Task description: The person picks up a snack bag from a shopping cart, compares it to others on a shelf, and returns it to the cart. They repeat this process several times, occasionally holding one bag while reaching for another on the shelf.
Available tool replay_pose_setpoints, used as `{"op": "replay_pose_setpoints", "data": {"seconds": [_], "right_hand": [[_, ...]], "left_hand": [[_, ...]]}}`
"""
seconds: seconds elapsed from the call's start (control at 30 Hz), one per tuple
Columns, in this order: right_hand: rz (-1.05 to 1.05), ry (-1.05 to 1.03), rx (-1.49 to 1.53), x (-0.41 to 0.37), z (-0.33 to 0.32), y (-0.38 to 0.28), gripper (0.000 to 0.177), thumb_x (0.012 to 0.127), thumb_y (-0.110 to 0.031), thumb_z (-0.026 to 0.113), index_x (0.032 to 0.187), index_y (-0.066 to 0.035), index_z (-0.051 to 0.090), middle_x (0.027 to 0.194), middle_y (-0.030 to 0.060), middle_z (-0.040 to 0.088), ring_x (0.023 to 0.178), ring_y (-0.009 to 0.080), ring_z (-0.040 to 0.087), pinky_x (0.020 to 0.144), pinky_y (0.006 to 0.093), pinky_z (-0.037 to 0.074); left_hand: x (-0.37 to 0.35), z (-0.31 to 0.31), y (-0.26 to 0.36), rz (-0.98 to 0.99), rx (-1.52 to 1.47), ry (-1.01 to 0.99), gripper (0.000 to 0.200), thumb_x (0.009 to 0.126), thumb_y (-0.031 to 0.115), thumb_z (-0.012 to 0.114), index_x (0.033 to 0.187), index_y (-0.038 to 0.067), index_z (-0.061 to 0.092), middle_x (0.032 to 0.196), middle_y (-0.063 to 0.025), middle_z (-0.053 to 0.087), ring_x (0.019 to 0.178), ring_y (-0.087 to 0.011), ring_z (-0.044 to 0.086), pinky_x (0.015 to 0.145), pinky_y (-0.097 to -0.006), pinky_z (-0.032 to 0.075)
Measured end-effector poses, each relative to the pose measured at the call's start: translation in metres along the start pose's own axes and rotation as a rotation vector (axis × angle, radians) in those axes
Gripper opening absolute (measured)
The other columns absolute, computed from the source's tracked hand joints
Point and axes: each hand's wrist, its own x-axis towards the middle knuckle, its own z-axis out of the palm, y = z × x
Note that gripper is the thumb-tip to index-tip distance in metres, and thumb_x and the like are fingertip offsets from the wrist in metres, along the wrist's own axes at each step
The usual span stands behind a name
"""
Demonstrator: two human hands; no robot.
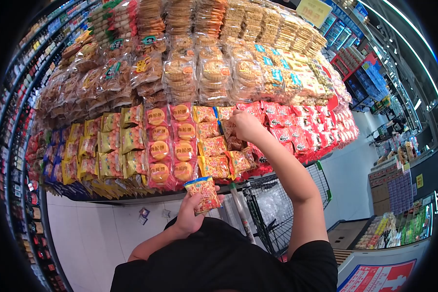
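Note:
My left hand (pixel 190 215) is closed around a small snack packet (pixel 204 193) with a blue top edge and a yellow, orange and red print, held low in front of my body. My right hand (pixel 247 126) reaches forward to the display, its fingers curled down among similar yellow-and-orange snack packets (pixel 212 146). Whatever those fingers grip is hidden behind the hand. Red snack packets (pixel 281 135) lie just right of it. To the left are pink packets of round biscuits (pixel 184 130).
Clear bags of round crackers (pixel 214 73) are stacked behind the front rows. Yellow packets (pixel 109 138) fill the left front. A wire shopping cart (pixel 272 207) stands below my right arm. Small packets (pixel 143 215) lie on the floor. Tall shelves (pixel 14 121) line the left.

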Motion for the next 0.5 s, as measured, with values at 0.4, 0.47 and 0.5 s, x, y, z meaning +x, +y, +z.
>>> {"op": "replay_pose_setpoints", "data": {"seconds": [0.4,0.47,0.5], "right_hand": [[-0.283,0.406,0.419,-0.042,-0.009,-0.042,0.021,0.076,-0.005,0.067,0.096,0.0,0.071,0.089,0.0159,0.067,0.087,0.0334,0.066,0.08,0.0423,0.053],[-0.316,0.323,0.667,-0.073,-0.023,-0.082,0.013,0.084,-0.012,0.072,0.095,-0.006,0.072,0.084,0.0099,0.07,0.08,0.0191,0.069,0.062,0.0321,0.055],[-0.316,0.323,0.667,-0.072,-0.023,-0.081,0.013,0.084,-0.012,0.072,0.095,-0.006,0.072,0.084,0.0099,0.07,0.08,0.0191,0.069,0.062,0.0321,0.055]], "left_hand": [[0.019,0.007,0.019,0.203,0.016,0.09,0.051,0.107,0.034,0.033,0.145,0.001,0.034,0.142,-0.0188,0.049,0.131,-0.0354,0.05,0.111,-0.0513,0.038],[0.022,0.007,0.019,0.275,0.066,0.114,0.052,0.106,0.032,0.037,0.148,0.002,0.029,0.147,-0.0176,0.043,0.137,-0.0351,0.043,0.114,-0.0515,0.035],[0.021,0.006,0.016,0.31,0.097,0.124,0.054,0.105,0.03,0.04,0.149,0.003,0.026,0.15,-0.0166,0.04,0.141,-0.0351,0.038,0.115,-0.0516,0.032]]}}
